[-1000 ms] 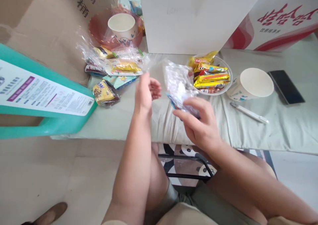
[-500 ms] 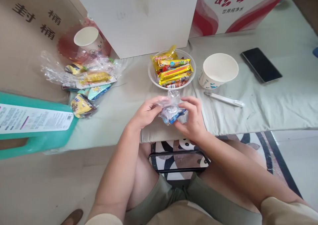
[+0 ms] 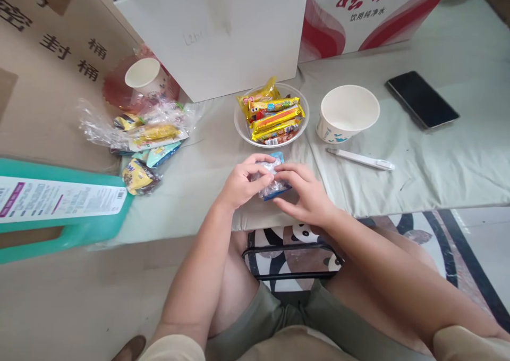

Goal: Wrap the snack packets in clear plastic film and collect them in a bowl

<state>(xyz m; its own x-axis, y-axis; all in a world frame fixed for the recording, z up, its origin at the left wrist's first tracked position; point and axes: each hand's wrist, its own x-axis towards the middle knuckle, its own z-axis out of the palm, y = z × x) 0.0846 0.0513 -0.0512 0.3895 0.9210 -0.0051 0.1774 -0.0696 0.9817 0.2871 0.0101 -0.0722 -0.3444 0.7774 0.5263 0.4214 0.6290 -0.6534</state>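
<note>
Scanning big to small: white box and red-printed carton wall off the top of the frame; teal container blocks the left edge. Cloth-covered tabletop fills the middle band, with its near edge just below my hands.

Clear bowl of snack packets sits directly above the hands, close. Paper cup is up-right of it, white pen below the cup, phone far right. Loose bag of snacks is at upper left.

Small wrapped snack is at frame centre, pinched between both hands on the tabletop. Its long axis runs roughly left-right, tilted slightly. Left hand grips the left end and right hand the right end, fingers closed on the wrapper. Both look equally near. Open room lies left of the hands and right below the pen.
</note>
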